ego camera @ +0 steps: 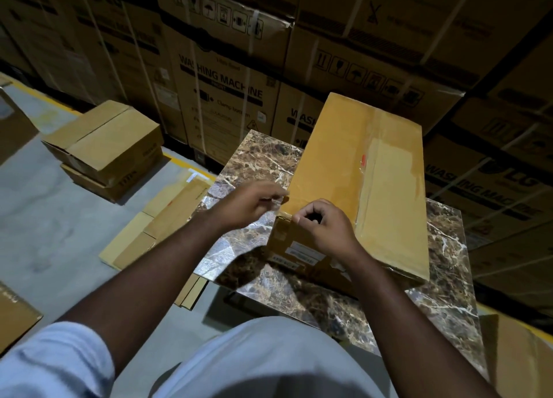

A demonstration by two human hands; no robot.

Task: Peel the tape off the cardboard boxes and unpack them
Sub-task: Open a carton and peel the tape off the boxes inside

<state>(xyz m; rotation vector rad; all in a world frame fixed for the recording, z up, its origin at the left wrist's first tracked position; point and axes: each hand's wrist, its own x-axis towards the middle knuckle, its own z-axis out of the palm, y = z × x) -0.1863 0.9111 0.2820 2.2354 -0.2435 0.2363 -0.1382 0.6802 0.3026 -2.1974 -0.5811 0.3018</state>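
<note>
A long brown cardboard box lies on a marble-patterned table, its top sealed with clear glossy tape running along its length. White labels are stuck on its near end face. My left hand is at the box's near left corner, fingers curled and pinching what looks like a thin strip of tape there. My right hand sits on the near top edge with fingers curled, the fingertips pinching at the edge of the box.
Tall stacked washing machine cartons wall off the back and right. Two small boxes are stacked on the grey floor at left. Flattened cardboard lies beside the table. More box corners show at the lower left and lower right.
</note>
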